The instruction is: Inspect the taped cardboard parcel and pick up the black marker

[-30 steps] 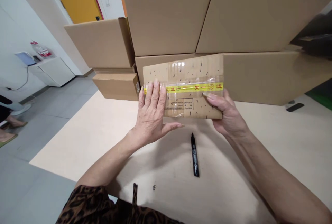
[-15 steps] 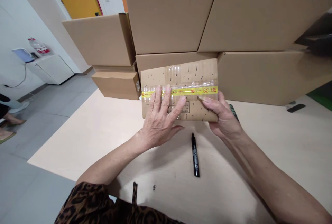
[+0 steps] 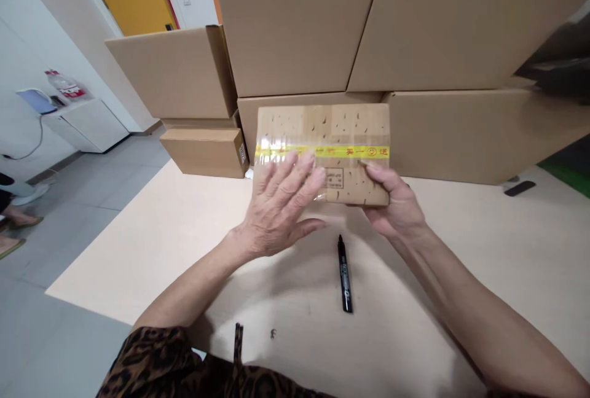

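Observation:
A small cardboard box (image 3: 350, 134), sealed with a yellow printed tape strip and clear tape, is held just above the table in front of me. My right hand (image 3: 396, 204) grips its lower right corner from beneath, thumb on the front face. My left hand (image 3: 279, 204) lies flat on the box's left front, fingers spread and stretched over the tape. A black marker pen (image 3: 344, 274) lies on the table just below both hands.
Large cardboard boxes (image 3: 369, 29) are stacked along the table's far side, with smaller ones (image 3: 205, 151) at the left. The beige table (image 3: 483, 263) ends at my left over grey floor. A dark flat object (image 3: 519, 188) lies at far right.
The small box has been tilted and lifted slightly, its top edge now higher. My left hand slid right and down across its front face. My right hand kept its grip.

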The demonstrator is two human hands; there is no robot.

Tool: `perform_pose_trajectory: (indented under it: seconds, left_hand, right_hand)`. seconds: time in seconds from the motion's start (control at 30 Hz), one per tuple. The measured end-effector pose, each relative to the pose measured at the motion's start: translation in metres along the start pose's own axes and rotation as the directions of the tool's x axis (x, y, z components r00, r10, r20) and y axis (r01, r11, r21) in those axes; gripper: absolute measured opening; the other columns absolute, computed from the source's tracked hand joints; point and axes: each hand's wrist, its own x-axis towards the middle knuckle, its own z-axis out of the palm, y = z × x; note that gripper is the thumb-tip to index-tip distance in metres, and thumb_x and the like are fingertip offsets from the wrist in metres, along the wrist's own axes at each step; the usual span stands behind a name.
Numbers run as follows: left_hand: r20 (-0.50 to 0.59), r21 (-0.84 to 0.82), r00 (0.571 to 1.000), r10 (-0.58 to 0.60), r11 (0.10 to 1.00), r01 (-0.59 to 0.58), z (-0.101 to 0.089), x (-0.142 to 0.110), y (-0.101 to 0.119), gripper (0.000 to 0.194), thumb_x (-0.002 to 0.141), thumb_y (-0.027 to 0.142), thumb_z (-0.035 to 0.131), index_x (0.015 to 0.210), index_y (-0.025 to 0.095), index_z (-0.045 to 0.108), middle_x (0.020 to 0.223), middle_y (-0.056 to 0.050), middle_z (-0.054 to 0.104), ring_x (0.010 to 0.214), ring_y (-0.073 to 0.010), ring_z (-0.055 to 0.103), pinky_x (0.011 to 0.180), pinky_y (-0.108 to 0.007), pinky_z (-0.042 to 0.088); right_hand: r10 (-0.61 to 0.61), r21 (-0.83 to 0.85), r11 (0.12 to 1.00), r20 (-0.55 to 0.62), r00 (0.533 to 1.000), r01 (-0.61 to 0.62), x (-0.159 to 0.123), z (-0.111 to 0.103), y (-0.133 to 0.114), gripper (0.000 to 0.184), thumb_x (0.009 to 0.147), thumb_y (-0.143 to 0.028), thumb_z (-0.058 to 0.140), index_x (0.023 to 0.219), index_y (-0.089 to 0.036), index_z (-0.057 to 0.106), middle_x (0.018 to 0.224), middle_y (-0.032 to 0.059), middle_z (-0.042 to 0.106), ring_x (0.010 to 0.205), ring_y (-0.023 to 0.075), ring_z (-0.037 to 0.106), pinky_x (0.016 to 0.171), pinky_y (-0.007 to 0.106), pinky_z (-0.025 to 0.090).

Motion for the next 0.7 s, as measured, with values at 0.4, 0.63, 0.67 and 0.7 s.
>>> perform_pose_trajectory:
  seconds: [0.4,0.63,0.67,0.7]
  left_hand:
    - [0.126,-0.020,0.992,0.019,1.000,-0.016,-0.018,-0.015,-0.076,0.103,0.105,0.046,0.064,0.172,0.044,-0.014,0.183,-0.019,0.021,0.172,-0.0386,0.023,0.131,-0.073,0.033]
    - [0.169,-0.099,0.985,0.041,0.995,-0.024,-0.024,-0.003,-0.066,0.104,0.105,0.047,0.055,0.170,0.039,-0.026,0.181,-0.016,0.027,0.170,-0.0375,0.027,0.130,-0.070,0.038]
    - [0.130,-0.090,0.989,0.074,0.994,-0.062,-0.023,-0.003,-0.062,0.106,0.103,0.042,0.057,0.170,0.040,-0.025,0.182,-0.015,0.026,0.171,-0.0374,0.027,0.132,-0.071,0.034]
    - [0.087,-0.076,0.991,0.103,0.992,-0.096,-0.021,-0.004,-0.058,0.108,0.101,0.037,0.059,0.171,0.041,-0.022,0.182,-0.015,0.026,0.170,-0.0375,0.028,0.133,-0.073,0.029]
  right_hand:
    - [0.245,-0.025,0.969,0.145,0.959,-0.244,0.008,-0.012,-0.017,0.049,0.074,-0.062,0.078,0.114,-0.033,0.075,0.107,0.0054,0.085,0.078,0.0330,0.079,0.053,0.052,0.064]
    - [0.258,-0.081,0.965,0.106,0.960,-0.251,0.018,-0.024,-0.020,0.056,0.063,-0.064,0.085,0.108,-0.033,0.078,0.106,0.0061,0.085,0.075,0.0332,0.079,0.051,0.054,0.065]
    - [0.255,-0.100,0.965,0.119,0.959,-0.244,0.021,-0.027,-0.020,0.057,0.063,-0.064,0.084,0.109,-0.032,0.078,0.106,0.0066,0.085,0.077,0.0338,0.079,0.053,0.054,0.066]
    - [0.246,-0.121,0.965,0.130,0.960,-0.231,0.023,-0.031,-0.020,0.057,0.063,-0.065,0.083,0.108,-0.031,0.077,0.105,0.0075,0.085,0.079,0.0348,0.080,0.055,0.055,0.066]
